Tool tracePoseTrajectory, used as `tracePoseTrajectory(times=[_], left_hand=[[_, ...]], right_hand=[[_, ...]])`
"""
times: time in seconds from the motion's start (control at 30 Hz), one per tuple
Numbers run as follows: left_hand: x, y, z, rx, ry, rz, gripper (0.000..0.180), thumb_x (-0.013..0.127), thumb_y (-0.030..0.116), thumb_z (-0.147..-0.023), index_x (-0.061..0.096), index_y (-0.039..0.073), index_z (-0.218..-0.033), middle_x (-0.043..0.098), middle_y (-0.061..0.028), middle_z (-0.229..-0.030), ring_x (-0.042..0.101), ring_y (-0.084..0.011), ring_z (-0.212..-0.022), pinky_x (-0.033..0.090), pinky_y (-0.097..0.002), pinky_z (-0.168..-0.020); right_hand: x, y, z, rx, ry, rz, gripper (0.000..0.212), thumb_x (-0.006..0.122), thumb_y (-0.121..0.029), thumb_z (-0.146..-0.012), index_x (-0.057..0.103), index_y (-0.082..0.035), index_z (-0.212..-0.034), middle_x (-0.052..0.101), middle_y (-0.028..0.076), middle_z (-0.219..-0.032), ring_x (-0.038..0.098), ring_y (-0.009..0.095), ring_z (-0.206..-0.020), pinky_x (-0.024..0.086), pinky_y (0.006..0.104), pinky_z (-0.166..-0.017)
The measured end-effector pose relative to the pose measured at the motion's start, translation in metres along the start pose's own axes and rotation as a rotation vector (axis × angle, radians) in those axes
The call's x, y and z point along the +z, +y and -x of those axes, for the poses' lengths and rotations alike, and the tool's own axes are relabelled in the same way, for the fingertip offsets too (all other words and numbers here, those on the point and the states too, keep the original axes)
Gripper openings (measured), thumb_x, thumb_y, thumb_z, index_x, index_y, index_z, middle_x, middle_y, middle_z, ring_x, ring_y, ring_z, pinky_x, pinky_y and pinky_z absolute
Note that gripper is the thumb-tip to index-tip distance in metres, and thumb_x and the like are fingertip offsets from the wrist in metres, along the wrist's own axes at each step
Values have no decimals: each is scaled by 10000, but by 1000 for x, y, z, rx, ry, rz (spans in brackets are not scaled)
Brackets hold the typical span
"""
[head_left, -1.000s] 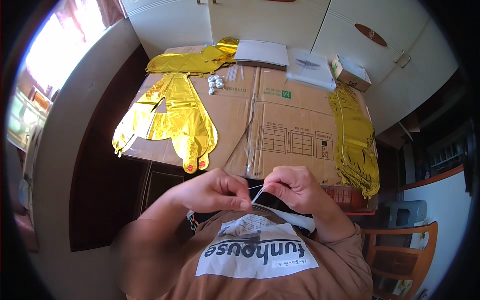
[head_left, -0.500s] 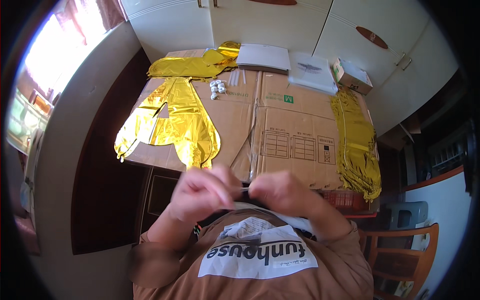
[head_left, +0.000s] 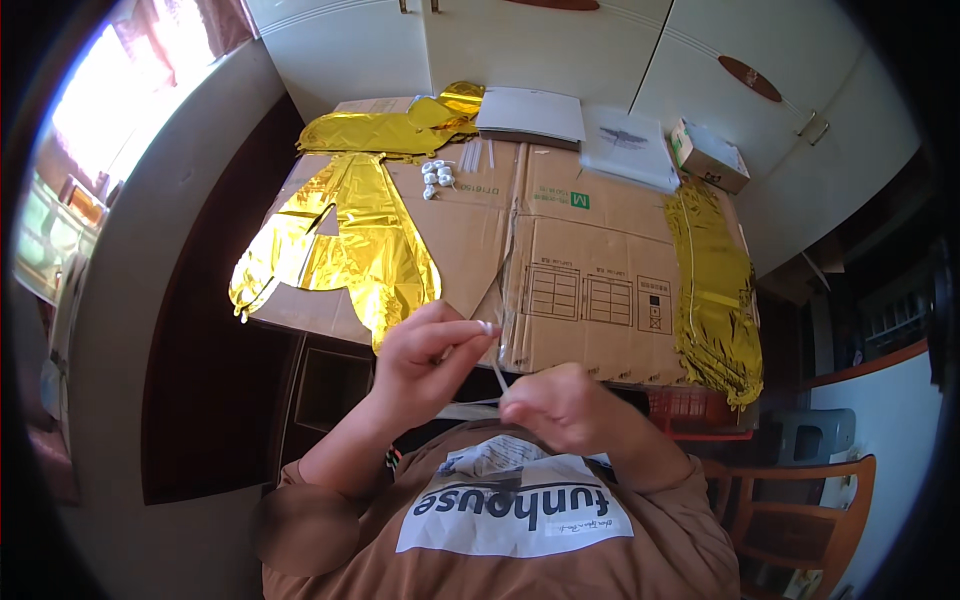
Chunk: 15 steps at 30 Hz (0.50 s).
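Between my two hands, just past the near edge of the cardboard, runs a thin white string (head_left: pixel 500 376). My left hand (head_left: pixel 425 360) pinches its upper end, where a small white bit shows at the fingertips. Lower and to the right, my right hand (head_left: pixel 565 408) is closed on the other part, with the thumb pressed over it. A flat gold foil letter balloon (head_left: pixel 385 235), shaped like an A, lies beyond my left hand. Several small white bundles of string (head_left: pixel 437 178) sit farther back on the cardboard, near thin clear straws (head_left: pixel 472 156).
Cardboard (head_left: pixel 590 235) covers the table. More folded gold foil (head_left: pixel 365 135) lies at the far left, and a gold foil fringe (head_left: pixel 712 290) along the right. A white flat box (head_left: pixel 530 115), a clear packet (head_left: pixel 627 147) and a small carton (head_left: pixel 710 156) line the back. A wooden chair (head_left: pixel 800 508) stands right.
My left hand has risen and moved slightly right, while my right hand has lowered a little. The hands have drawn apart vertically, and more of the white string shows between them.
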<state>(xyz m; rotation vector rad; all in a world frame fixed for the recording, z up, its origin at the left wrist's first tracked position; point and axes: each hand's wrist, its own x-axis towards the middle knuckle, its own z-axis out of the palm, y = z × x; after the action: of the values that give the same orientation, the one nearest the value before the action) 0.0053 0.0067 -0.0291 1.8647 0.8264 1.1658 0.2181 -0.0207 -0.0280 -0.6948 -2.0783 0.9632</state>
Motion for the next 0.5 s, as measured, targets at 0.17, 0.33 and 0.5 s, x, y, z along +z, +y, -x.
tracePoseTrajectory(times=[0.17,0.33,0.5], left_hand=[[2,12,7,-118,-339,688,70,640,29,-855,698,12,-891,610,-57,-744,566,-112,-684,432,-262,-618],[6,6,0,-134,-319,258,89,656,56,-863,689,-10,-913,589,-59,-729,533,-95,-673,419,-249,-622],[5,12,0,-261,-135,1286,114,631,89,-884,669,-9,-839,560,-70,-666,523,-122,-645,414,-307,-586]], right_hand=[[-16,11,-7,137,36,-81,106,600,-164,-896,599,-64,-862,591,126,-711,619,288,-642,482,347,-576],[-14,-3,-4,31,-39,-80,105,600,-162,-895,599,-59,-872,597,107,-722,607,286,-638,477,347,-577],[-14,3,0,114,-154,-116,156,583,-176,-913,607,-50,-823,594,96,-686,599,251,-590,464,320,-551]])
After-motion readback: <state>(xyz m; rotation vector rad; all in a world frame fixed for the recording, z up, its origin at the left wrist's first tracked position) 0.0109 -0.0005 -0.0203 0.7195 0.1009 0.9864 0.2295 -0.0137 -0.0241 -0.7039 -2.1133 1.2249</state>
